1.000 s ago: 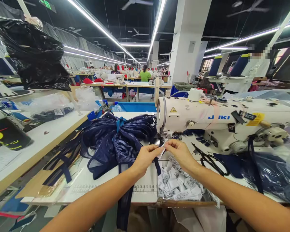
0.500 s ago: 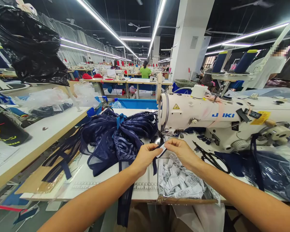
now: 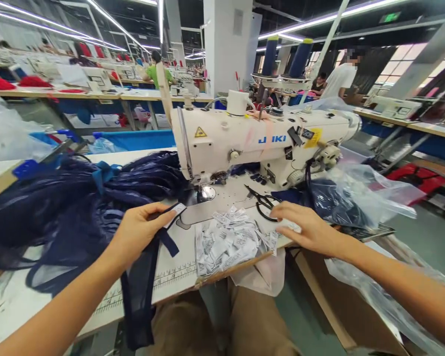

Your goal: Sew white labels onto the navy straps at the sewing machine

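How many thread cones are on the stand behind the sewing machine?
2: both dark blue, side by side on the stand behind the machine, the left cone and the right cone. Others may be hidden.

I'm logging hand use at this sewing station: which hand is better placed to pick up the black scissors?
Probably the right hand: it lies open beside the scissors, while the left hand pinches a white label.

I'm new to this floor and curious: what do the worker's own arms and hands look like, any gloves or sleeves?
Both forearms are bare as far as the picture shows, with no sleeves in view. The left hand and right hand wear no gloves, and no rings, watch or bracelets show. The fingernails look short and plain.
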`<state>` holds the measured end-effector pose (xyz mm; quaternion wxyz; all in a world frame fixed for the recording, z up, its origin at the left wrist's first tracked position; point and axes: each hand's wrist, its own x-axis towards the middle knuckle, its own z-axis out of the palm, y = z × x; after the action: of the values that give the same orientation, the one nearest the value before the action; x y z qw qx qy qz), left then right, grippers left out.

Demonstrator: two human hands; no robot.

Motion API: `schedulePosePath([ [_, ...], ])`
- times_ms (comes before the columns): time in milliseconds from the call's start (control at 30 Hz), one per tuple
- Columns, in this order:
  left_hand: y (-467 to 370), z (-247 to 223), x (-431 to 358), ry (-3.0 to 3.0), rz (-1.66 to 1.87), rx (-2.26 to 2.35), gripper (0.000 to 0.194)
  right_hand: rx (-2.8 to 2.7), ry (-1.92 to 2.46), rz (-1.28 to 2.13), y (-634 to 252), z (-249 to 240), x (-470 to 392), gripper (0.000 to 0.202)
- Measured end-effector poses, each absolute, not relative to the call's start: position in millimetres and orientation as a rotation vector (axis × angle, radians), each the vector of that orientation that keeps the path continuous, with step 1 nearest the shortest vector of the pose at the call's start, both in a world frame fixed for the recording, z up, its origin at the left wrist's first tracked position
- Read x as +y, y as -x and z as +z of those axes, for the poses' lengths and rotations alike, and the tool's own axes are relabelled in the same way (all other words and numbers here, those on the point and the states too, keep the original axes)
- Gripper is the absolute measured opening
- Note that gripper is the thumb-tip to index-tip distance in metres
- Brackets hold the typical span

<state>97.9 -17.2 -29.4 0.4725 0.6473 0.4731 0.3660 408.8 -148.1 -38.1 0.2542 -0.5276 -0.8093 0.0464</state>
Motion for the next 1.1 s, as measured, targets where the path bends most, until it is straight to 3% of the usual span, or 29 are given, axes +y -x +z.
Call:
schedulePosePath([
  [233,-109.0,-29.8,-3.0,-2.747,1.169,0.968,0.022,-2.536,1.354,-0.323,-415.3,-86.9,-185.2,0.026],
  [300,-113.9,-35.0,5.2,-3.158,1.107,0.755,0.027,-2.511,1.315,-0.398,-411.0,-94.3,-177.9,0.021],
  [400,-121.0,-45.8,20.1,-3.562,0.849,0.447,0.032,-2.507,1.229,-0.505,-413.5,-93.6,-162.3,0.031],
  [500,-129.5,-59.4,31.3,-3.652,0.613,0.402,0.027,-2.479,1.140,-0.672,-423.0,-83.3,-145.7,0.035],
  [633,-140.7,-75.0,34.5,-3.555,0.567,0.507,0.023,-2.430,1.240,-0.825,-429.0,-68.4,-117.9,0.034],
  [933,-132.2,-86.1,46.9,-3.605,0.626,0.350,0.019,-2.353,1.967,-0.647,-400.2,-50.8,6.4,0.028],
  [1100,-122.5,-82.1,51.8,-3.612,0.603,0.314,0.018,-2.360,2.009,-0.673,-387.0,-58.7,55.9,0.029],
])
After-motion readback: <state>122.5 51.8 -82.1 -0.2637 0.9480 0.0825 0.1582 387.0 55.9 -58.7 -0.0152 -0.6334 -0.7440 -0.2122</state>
